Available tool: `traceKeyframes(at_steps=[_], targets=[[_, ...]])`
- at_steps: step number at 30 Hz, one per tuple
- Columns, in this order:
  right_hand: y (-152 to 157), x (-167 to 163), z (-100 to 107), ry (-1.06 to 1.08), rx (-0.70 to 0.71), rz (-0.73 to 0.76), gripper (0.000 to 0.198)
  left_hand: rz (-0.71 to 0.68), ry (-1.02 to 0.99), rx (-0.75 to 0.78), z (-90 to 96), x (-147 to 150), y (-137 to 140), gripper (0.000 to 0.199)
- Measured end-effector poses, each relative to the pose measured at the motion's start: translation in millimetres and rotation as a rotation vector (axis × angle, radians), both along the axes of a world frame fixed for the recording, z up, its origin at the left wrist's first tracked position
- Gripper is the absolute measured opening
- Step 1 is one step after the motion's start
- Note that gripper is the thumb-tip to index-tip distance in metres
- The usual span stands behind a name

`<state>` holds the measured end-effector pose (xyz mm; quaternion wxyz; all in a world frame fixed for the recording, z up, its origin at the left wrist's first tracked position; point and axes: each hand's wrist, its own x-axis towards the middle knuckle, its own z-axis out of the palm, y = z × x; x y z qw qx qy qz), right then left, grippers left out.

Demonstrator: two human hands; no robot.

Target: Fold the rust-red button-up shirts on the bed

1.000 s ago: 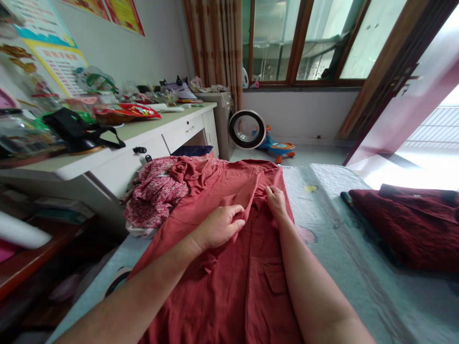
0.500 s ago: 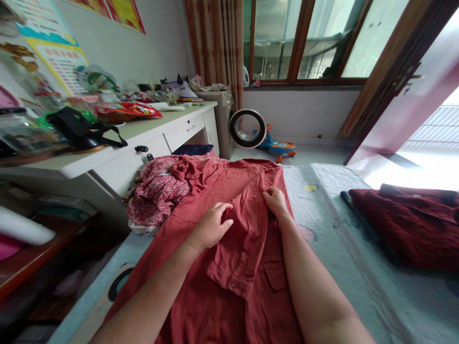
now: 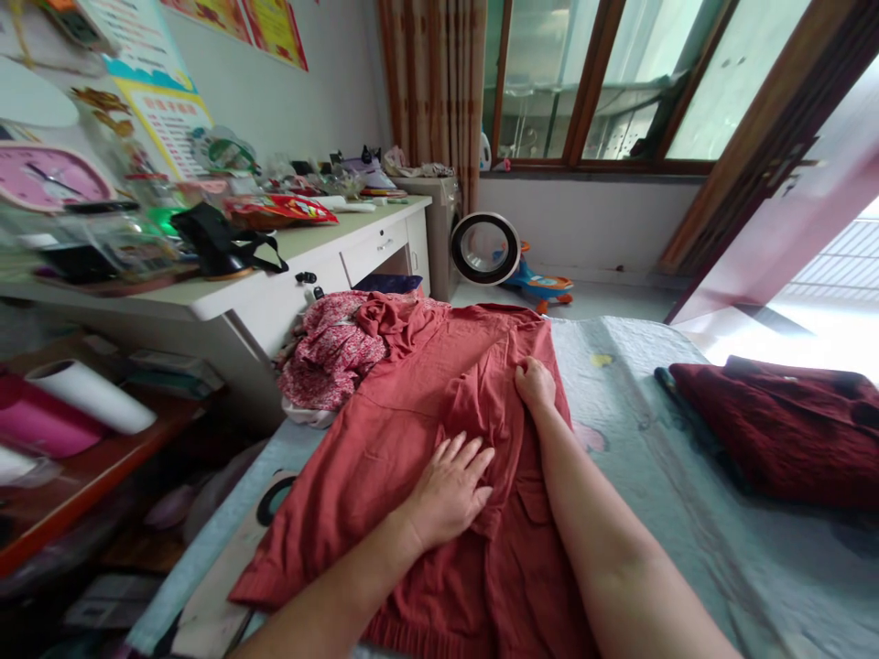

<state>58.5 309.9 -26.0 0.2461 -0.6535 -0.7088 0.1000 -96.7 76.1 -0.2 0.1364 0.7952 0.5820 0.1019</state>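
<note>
A red jacket (image 3: 385,439) with a gathered hem lies spread on the bed, one sleeve (image 3: 481,394) folded over its body. My left hand (image 3: 450,490) rests flat on the lower part of that sleeve, fingers spread, covering the cuff. At the sleeve's outer edge, my right hand (image 3: 536,384) has its fingers curled closed on the cloth. Just below the right hand, a pocket flap (image 3: 534,502) shows on the jacket. A crumpled pink floral cloth (image 3: 333,352) sits against the jacket's far left side.
Folded dark red clothes (image 3: 783,426) lie on the right of the pale blue bed cover (image 3: 638,513). A cluttered counter (image 3: 206,297) runs along the left. Beyond the bed are a washing machine with its round door (image 3: 484,249) swung out and a blue ride-on toy (image 3: 539,279).
My left hand has come down and toward me, from hovering half-curled to lying flat on the sleeve near its cuff. My right hand keeps its place on the sleeve edge. The view has turned slightly left.
</note>
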Motion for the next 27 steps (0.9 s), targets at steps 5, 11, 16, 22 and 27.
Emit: traceKeyframes(at_steps=[5, 11, 16, 22, 27], targets=[[-3, -3, 3, -0.019, -0.014, -0.01, 0.026, 0.014, -0.035, -0.09, 6.3, 13, -14, 0.076], [-3, -5, 4, -0.015, -0.064, -0.011, 0.028, 0.006, -0.002, -0.035, -9.6, 24, -26, 0.085], [-3, -5, 6, 0.006, -0.1, 0.014, 0.029, 0.018, 0.004, -0.035, -8.4, 23, -26, 0.085], [-10, 5, 18, 0.107, -0.149, 0.069, 0.027, 0.015, -0.014, -0.089, 2.0, 23, -26, 0.082], [-45, 29, 25, 0.217, -0.123, 0.097, 0.026, -0.045, -0.13, -0.08, 14.4, 1, -30, 0.074]])
